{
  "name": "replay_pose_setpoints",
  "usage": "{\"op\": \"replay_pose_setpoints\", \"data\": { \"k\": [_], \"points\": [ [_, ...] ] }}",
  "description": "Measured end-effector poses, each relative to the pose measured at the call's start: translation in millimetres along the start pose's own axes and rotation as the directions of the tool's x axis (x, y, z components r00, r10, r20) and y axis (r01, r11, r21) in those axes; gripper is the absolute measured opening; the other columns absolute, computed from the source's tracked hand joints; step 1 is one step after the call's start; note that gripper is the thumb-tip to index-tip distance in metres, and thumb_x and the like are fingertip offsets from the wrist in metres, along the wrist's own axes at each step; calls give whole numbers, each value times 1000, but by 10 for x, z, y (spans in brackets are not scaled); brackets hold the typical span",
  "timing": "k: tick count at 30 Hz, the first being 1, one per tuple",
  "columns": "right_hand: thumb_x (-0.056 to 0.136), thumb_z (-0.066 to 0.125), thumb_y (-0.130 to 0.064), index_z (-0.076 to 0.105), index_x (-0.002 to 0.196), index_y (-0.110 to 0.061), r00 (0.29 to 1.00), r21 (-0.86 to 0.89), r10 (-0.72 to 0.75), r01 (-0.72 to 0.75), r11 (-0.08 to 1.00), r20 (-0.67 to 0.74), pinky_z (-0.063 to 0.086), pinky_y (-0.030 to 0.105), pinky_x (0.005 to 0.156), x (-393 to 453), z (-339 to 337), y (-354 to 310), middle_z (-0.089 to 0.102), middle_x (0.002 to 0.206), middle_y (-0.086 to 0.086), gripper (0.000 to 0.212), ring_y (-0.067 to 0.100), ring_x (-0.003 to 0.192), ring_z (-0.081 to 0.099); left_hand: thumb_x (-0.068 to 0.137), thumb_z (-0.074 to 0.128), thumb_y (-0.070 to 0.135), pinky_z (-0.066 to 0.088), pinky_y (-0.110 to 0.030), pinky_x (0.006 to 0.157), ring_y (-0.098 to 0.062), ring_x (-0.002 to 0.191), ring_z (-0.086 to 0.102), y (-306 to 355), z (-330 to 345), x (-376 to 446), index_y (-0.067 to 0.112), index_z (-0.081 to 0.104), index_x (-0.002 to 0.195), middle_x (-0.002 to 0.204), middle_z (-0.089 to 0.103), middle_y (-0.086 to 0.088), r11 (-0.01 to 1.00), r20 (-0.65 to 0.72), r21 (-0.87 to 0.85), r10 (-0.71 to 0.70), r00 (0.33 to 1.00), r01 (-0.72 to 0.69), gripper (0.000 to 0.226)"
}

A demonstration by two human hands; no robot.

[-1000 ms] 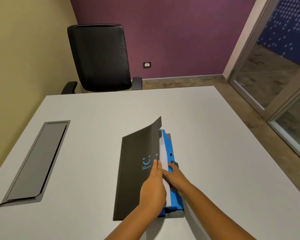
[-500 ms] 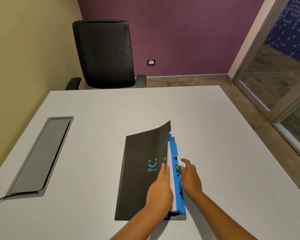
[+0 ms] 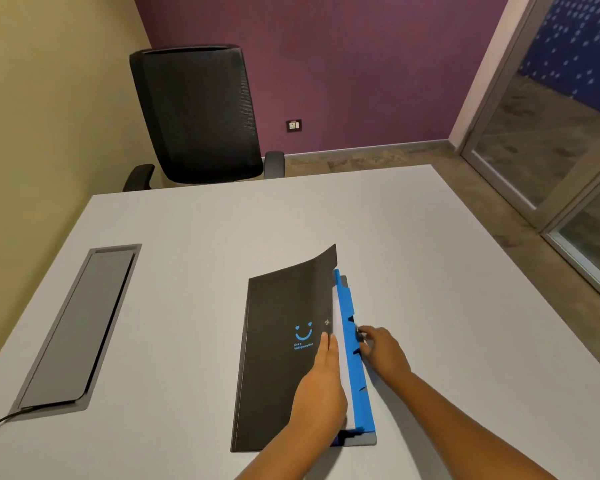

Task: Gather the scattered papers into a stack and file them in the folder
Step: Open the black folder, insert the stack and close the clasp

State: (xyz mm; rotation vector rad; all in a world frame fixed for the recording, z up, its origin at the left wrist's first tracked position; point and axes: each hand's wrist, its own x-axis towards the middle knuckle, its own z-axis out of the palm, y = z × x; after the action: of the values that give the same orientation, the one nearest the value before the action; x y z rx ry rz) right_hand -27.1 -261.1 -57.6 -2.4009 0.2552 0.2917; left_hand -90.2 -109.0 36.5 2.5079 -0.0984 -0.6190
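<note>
Left hand [image 3: 321, 389] lies on the folder [image 3: 278, 362] cover near its free right edge, fingers straight, pressing the cover down; nothing gripped. Right hand [image 3: 383, 351] sits just beside the folder's right edge, fingertips at a small dark clasp [image 3: 360, 337]; it appears to pinch or touch the clasp, but I cannot tell which.

Papers [image 3: 340, 368]: a white strip shows between the black cover and the blue dividers [image 3: 355, 368], so the stack is inside the folder. No loose sheets visible on the table [image 3: 465, 306].

Judgement: gathering done, filing done in substance. Left: the cover is not flat, its far corner curls up off the dividers, so closing and probably fastening the clasp remain. Task near its end.

Further out: a grey cable hatch [image 3: 73, 330] is set in the table at left, with a cable at its near end. Beyond the far edge, 1 black chair [image 3: 198, 112] stands against the purple wall.
</note>
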Motion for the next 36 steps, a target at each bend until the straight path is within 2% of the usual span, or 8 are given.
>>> {"op": "replay_pose_setpoints", "data": {
  "k": [3, 6, 9, 14, 21, 27, 30, 36],
  "points": [
    [97, 48, -26, 56, 121, -11, 998, 241, 48, -39, 970, -34, 43, 5, 61, -8, 12, 14, 68, 106, 10, 30, 7, 76, 58, 93, 48, 18, 55, -26, 74, -14, 83, 64, -16, 63, 47, 34, -15, 144, 132, 48, -1, 996, 17, -79, 37, 999, -36, 83],
    [96, 51, -21, 57, 122, -9, 990, 446, 139, -137, 884, 29, 53, 16, 60, 4, -7, 34, 66, 81, 9, 30, 15, 65, 60, 95, 42, 24, 48, -28, 85, -21, 104, 60, -41, 180, 71, 37, -14, 144, 158, 3, 6, 979, 62, -118, 172, 983, -164, 75],
    [94, 54, -15, 55, 126, -7, 985, 483, 157, -172, 859, 71, 54, 26, 65, -8, -59, 28, 65, 82, 11, 33, 19, 66, 60, 93, 44, 33, 28, -43, 112, -27, 142, 21, -197, 337, 143, 32, -6, 146, 157, -12, 8, 982, 175, 51, 171, 970, -182, 73],
    [93, 53, -9, 49, 136, -14, 995, 270, 95, -93, 958, 7, 44, 29, 96, -77, -91, -36, 59, 129, 12, 44, 27, 115, 57, 91, 46, 40, 3, -61, 112, -28, 145, -12, -719, 422, 195, 30, -6, 147, 157, -14, 9, 925, 279, 379, -73, 957, -40, 77],
    [93, 38, -1, 34, 144, -26, 983, -100, -81, 98, 990, 164, 30, 36, 111, -224, 64, -33, 29, 153, 1, 57, 26, 138, 31, 89, 45, 49, 0, -59, 113, -24, 144, -16, -943, 434, 186, 33, -10, 145, 156, -16, 9, 894, 295, 429, -4, 955, -129, 80],
    [98, 32, -49, 31, 144, -27, 990, -328, -126, 138, 934, 58, 40, 31, 88, -222, 172, -59, 47, 137, 9, 52, 25, 120, 51, 89, 45, 48, -3, -59, 112, -24, 143, -18, -966, 456, 194, 32, -10, 145, 156, -16, 9, 897, 286, 425, -4, 958, -123, 80],
    [98, 44, -27, 11, 150, -24, 989, -441, 28, 39, 896, 145, 43, 32, 98, -231, 189, -113, 31, 148, 11, 61, 25, 126, 44, 90, 44, 47, -4, -59, 112, -24, 143, -18, -961, 456, 189, 32, -10, 145, 156, -16, 9, 900, 284, 419, -2, 959, -122, 79],
    [95, 38, 0, 5, 149, -5, 981, -691, -39, 163, 705, 192, 36, 38, 102, -214, 253, -199, 17, 154, 18, 63, 29, 123, 43, 91, 44, 46, -6, -59, 112, -24, 143, -20, -954, 467, 187, 31, -11, 145, 156, -18, 9, 907, 286, 407, -11, 958, -111, 79]
  ]
}}
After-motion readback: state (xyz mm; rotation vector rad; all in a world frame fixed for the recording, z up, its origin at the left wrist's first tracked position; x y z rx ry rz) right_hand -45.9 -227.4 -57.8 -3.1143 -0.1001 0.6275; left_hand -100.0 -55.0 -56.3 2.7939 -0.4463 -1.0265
